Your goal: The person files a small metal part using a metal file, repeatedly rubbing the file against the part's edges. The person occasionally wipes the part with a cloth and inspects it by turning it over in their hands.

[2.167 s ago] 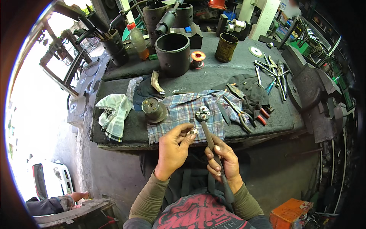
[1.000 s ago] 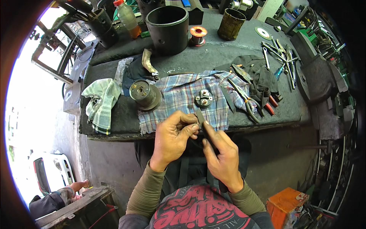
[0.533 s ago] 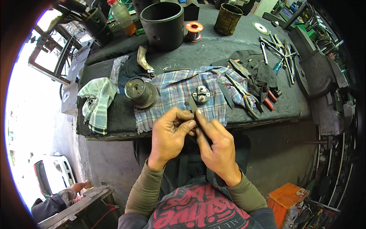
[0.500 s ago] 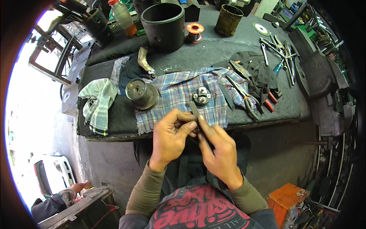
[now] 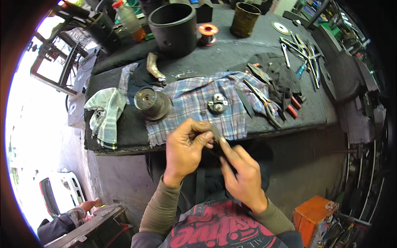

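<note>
Just in front of the bench edge, my left hand (image 5: 182,152) is closed in a pinch on something too small and hidden to make out. My right hand (image 5: 245,175) is closed around a narrow flat file (image 5: 215,133), whose dark tip lies against the left fingertips. Behind the hands, a small round black part with two metal terminals (image 5: 217,103) rests on a plaid cloth (image 5: 190,97). Left of it, a round metal housing (image 5: 152,103) sits partly on the cloth.
Pliers (image 5: 262,98) and a dark flat strip (image 5: 245,103) lie at the cloth's right side. Farther back stand a large black cylinder (image 5: 173,35), a wire spool (image 5: 207,35) and a rusty can (image 5: 245,20). More hand tools (image 5: 304,51) are piled at the right.
My right hand has drawn the file back toward me and slightly right, so less of it reaches past the left fingers. The left hand keeps its pinch. The view has shifted slightly.
</note>
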Demonstrator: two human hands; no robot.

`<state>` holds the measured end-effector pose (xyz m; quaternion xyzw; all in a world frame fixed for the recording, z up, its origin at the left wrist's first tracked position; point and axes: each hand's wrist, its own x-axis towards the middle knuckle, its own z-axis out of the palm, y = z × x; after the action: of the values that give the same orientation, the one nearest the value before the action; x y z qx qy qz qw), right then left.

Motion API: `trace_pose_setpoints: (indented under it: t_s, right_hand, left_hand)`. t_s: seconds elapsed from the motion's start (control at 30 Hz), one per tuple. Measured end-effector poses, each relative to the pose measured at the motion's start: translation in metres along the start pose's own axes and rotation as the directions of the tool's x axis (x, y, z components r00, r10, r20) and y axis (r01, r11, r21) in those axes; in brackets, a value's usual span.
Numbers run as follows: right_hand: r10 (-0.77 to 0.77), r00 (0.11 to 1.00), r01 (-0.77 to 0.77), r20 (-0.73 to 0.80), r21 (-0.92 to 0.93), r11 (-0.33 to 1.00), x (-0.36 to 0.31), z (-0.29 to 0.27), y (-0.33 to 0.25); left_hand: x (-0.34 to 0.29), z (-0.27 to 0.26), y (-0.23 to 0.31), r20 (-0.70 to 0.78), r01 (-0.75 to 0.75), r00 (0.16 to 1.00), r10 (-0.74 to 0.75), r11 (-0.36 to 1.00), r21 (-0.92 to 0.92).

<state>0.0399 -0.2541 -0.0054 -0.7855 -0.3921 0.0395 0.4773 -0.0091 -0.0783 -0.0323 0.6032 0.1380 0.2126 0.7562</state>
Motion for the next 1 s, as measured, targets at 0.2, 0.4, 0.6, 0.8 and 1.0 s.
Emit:
trace_pose_setpoints:
  t_s: [0.2, 0.4, 0.6, 0.8, 1.0]
  right_hand:
    - [-0.027, 0.999, 0.027, -0.022, -0.007, 1.000, 0.013, 0.008, 0.005]
    - [-0.024, 1.000, 0.024, -0.009, -0.008, 1.000, 0.028, 0.012, 0.002]
    - [0.047, 0.999, -0.047, 0.025, -0.015, 0.999, -0.003, -0.003, -0.002]
    - [-0.019, 1.000, 0.019, -0.002, -0.004, 1.000, 0.026, 0.009, 0.006]
    - [-0.011, 1.000, 0.011, 0.009, -0.006, 1.000, 0.010, 0.000, 0.001]
  left_hand:
    - [0.001, -0.002, 0.004, -0.003, 0.019, 1.000, -0.019, 1.000, 0.002]
    - [0.002, -0.003, 0.003, -0.026, 0.032, 0.999, -0.032, 1.000, 0.000]
    - [0.000, 0.002, 0.002, -0.030, -0.009, 1.000, 0.009, 1.000, -0.012]
    - [0.003, -0.001, 0.002, -0.069, 0.025, 0.997, -0.026, 1.000, -0.016]
    - [0.000, 0.003, 0.000, -0.048, -0.001, 0.999, 0.000, 1.000, -0.019]
